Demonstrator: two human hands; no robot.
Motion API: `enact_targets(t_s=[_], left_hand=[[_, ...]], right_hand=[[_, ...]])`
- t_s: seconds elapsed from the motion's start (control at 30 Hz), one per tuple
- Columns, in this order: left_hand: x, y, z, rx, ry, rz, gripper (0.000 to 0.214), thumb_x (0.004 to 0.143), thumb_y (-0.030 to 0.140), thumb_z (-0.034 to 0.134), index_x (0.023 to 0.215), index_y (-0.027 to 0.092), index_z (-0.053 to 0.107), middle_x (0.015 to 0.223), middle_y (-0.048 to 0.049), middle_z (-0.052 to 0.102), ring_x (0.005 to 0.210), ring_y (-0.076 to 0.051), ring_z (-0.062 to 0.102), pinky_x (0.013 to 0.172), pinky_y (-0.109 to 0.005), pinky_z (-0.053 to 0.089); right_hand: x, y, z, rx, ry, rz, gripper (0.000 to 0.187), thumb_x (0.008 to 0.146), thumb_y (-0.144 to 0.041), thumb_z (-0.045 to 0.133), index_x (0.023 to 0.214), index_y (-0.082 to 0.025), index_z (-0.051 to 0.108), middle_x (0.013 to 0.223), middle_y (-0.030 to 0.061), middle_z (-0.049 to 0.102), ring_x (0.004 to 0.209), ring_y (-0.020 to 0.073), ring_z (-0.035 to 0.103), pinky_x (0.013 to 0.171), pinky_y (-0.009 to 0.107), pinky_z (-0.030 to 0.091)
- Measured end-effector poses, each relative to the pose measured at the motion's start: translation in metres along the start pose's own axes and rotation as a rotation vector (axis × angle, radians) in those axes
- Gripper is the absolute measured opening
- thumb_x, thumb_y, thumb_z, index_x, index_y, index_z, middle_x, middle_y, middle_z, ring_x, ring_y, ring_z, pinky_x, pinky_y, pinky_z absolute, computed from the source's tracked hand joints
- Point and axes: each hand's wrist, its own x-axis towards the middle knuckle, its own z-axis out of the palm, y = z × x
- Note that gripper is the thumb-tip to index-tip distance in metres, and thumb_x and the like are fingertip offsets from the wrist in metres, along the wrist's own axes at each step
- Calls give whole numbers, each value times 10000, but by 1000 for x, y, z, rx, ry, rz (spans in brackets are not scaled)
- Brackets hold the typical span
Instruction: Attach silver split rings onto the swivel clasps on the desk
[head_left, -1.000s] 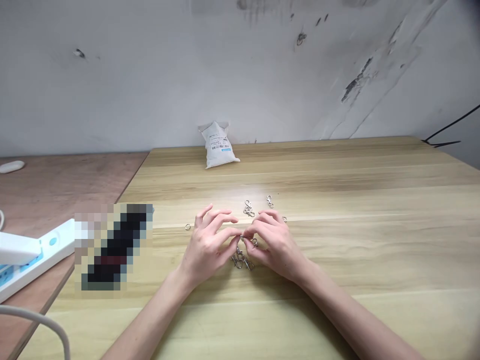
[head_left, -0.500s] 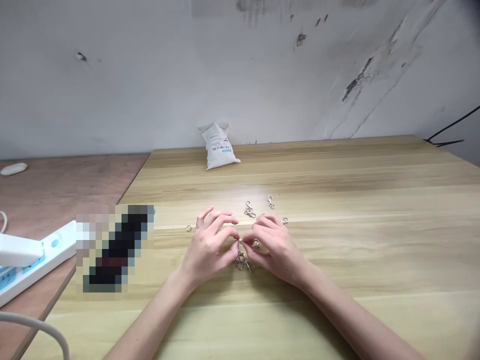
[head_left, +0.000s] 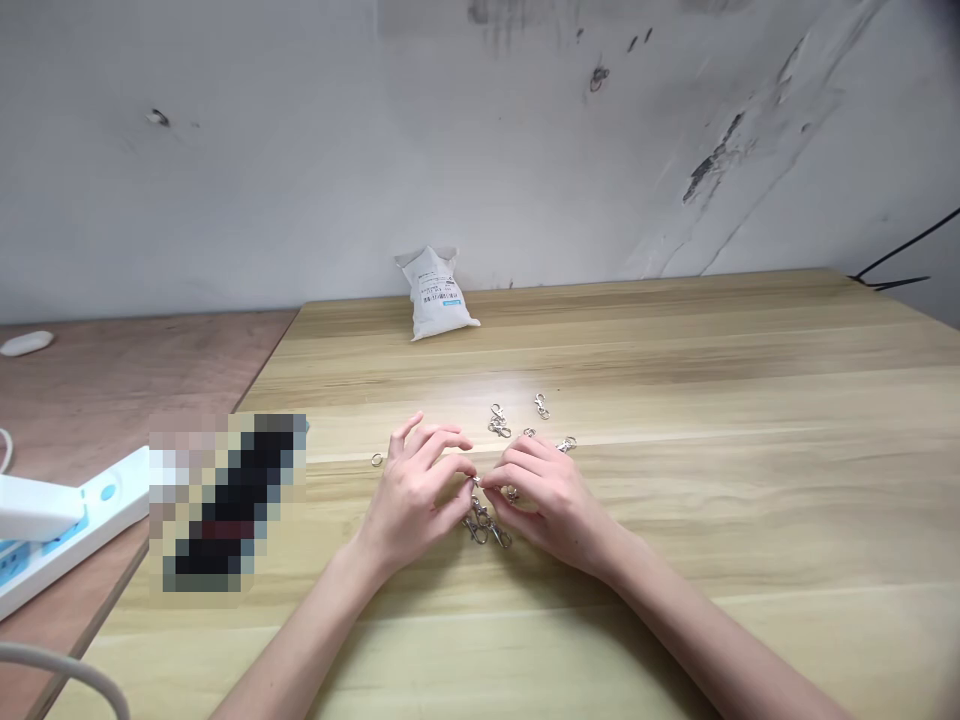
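Observation:
My left hand (head_left: pixel 416 492) pinches a small silver metal ring (head_left: pixel 476 481) between thumb and index finger, its other fingers raised and curved. My right hand (head_left: pixel 551 500) is closed in a pinch at the ring's other side; the fingertips hide much of the ring. Just below the fingertips are silver lobster clasps (head_left: pixel 501 537); whether they hang from the ring or rest on the table I cannot tell. Another metal clasp (head_left: pixel 512 494) shows partly behind my right fingers. Beyond the hands lie a small pile of clasps (head_left: pixel 499 423) and a single clasp (head_left: pixel 541 406).
A loose ring (head_left: pixel 377 459) lies left of my left hand on the wooden table (head_left: pixel 712 400). Against the wall stands a white packet (head_left: pixel 436 300). Leftward are a pixelated dark object (head_left: pixel 232 500), a white power strip (head_left: pixel 112 490) and a cable (head_left: pixel 67 660).
My right fingers have shifted slightly at the ring, and a little more of the clasps under and behind the hands shows. Both hands keep their pinch in nearly the same place.

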Motion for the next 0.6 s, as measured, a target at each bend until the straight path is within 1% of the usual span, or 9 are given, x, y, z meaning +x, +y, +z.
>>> enact_targets(t_s=[0.23, 0.47, 0.6], left_hand=[[0, 0, 0, -5, -39, -10, 84, 863, 170, 556, 839, 228, 613, 1010, -10, 686, 1063, -194, 609, 1110, -481, 266], [1, 0, 0, 13, -78, -17, 97, 864, 179, 546, 828, 228, 621, 986, -18, 683, 1040, -193, 609, 1112, -479, 283], [0, -1, 0, -2, -91, -12, 89, 872, 184, 542, 837, 224, 614, 989, -18, 678, 1037, -193, 607, 1108, -481, 279]], right_hand=[[-1, 2, 1, 25, 2, -17, 116, 899, -110, 529, 898, -182, 620, 766, 35, 659, 741, 164, 518, 669, 298, 428], [-1, 2, 0, 5, -45, -19, 122, 909, -116, 518, 893, -180, 622, 771, 36, 635, 729, 158, 517, 657, 286, 423], [-1, 1, -1, 20, -96, -7, 125, 905, -133, 509, 920, -178, 625, 785, 44, 629, 742, 167, 516, 658, 293, 424]])
